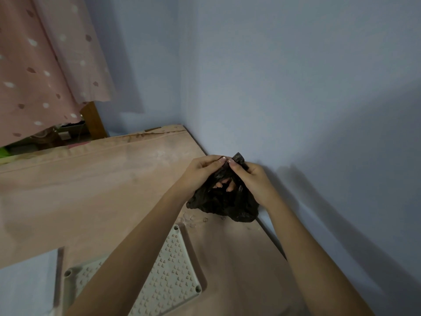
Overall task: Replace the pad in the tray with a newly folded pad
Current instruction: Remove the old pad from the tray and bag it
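Left hand (pixel 200 173) and right hand (pixel 252 176) both pinch black plastic bag (pixel 224 201) top, grip tight

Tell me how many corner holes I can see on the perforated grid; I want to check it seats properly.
3 on the perforated grid: one at its far corner, one at its left corner, one at its right corner. The fourth corner is out of frame.

pink curtain (pixel 38 71) with pale and dark spots, upper left | blue wall (pixel 296 76) behind and right | wooden post (pixel 93 120) below curtain edge
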A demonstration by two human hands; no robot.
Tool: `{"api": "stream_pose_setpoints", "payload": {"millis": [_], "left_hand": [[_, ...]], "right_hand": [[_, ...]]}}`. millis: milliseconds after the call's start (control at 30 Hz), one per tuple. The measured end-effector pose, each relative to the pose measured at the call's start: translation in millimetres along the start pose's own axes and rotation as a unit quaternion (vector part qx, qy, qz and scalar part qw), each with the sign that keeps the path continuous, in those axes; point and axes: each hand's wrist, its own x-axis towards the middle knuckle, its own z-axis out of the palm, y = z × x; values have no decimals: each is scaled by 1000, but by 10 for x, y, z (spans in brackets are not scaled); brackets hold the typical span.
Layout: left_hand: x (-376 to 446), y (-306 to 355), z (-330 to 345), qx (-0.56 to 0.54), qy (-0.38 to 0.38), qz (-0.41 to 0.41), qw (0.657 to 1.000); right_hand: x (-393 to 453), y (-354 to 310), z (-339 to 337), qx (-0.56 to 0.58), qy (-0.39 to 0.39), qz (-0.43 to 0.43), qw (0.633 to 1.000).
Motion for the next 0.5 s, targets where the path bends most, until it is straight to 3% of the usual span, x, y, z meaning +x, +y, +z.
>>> {"api": "stream_pose_setpoints", "payload": {"millis": [200, 500], "left_hand": [[22, -43, 67, -22, 93, 48, 994], [72, -112, 25, 4, 148, 87, 985]], "right_hand": [[70, 16, 5, 2, 104, 0, 995], [126, 35, -15, -28, 131, 13, 991]]}}
